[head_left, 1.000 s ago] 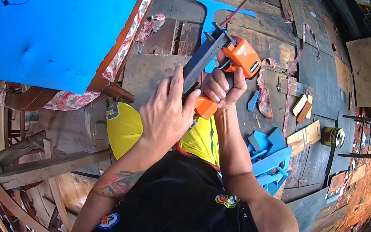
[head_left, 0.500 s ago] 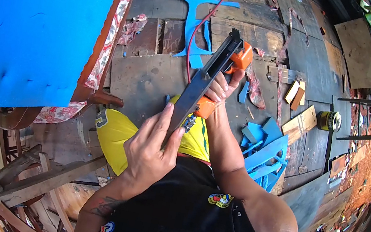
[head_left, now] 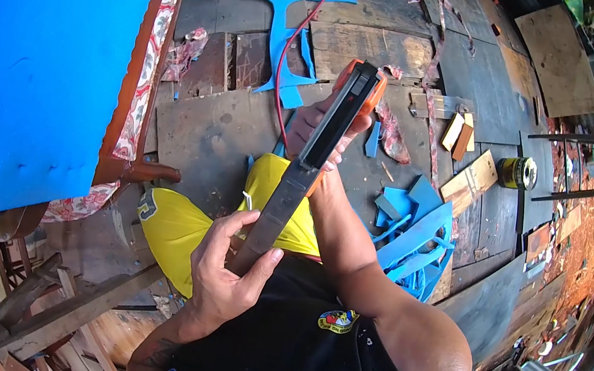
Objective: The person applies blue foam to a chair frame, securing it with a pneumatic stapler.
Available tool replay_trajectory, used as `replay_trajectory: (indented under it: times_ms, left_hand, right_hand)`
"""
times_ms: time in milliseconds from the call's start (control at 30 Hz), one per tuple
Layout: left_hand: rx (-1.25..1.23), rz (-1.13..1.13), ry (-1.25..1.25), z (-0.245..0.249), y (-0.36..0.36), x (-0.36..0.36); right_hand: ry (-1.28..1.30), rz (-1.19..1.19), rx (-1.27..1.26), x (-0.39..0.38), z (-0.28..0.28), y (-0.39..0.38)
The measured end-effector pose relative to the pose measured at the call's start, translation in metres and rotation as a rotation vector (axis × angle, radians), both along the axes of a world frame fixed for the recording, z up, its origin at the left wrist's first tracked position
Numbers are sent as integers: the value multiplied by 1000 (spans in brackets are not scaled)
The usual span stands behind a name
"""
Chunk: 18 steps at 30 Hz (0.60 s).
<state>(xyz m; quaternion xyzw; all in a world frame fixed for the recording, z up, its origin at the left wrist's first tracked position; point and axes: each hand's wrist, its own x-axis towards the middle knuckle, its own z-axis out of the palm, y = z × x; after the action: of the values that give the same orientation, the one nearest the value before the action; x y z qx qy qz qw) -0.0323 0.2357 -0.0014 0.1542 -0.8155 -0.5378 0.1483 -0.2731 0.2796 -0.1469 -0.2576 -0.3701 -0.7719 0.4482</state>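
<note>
A staple gun [head_left: 321,160] with an orange body and a long dark magazine is held over my lap, its nose pointing away from me. My right hand [head_left: 341,139] wraps around its grip, partly hidden behind the magazine. Near the rear end, my left hand [head_left: 232,258] pinches the magazine between thumb and fingers. The magazine's underside faces up, with a dark slot showing toward the nose. A small whitish piece shows beside my left fingertips; I cannot make out what it is.
Left stands an upturned piece of furniture with a blue panel [head_left: 43,45] and patterned fabric edging. A red hose [head_left: 283,64] crosses the board floor. Blue offcuts [head_left: 414,242], wood pieces [head_left: 471,180] and a yellow-and-black can [head_left: 518,173] lie right. Timber [head_left: 65,304] is lower left.
The staple gun has rolled so its magazine's underside faces me, hiding more of the orange body. My left hand has shifted toward the magazine's rear end, its fingers more bent. The whole view has shifted slightly.
</note>
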Motion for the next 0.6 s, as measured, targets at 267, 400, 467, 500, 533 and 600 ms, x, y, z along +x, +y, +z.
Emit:
replay_trajectory:
  times_ms: [267,400,467,500,533,600]
  left_hand:
    - [-43,-49,50,-16,-8,5]
    - [6,9,78,-13,-4,4]
    - [-21,5,73,-12,-5,5]
    - [-45,-4,67,-11,-5,5]
    - [-45,-2,67,-11,-7,5]
    - [-284,3,98,-10,-11,1]
  right_hand:
    - [79,-32,121,-1,6,6]
    - [66,-37,155,1,8,6]
    - [70,-40,149,2,8,5]
    - [71,-38,149,1,7,6]
    - [71,-34,168,1,6,7]
    - [73,-23,184,1,5,8]
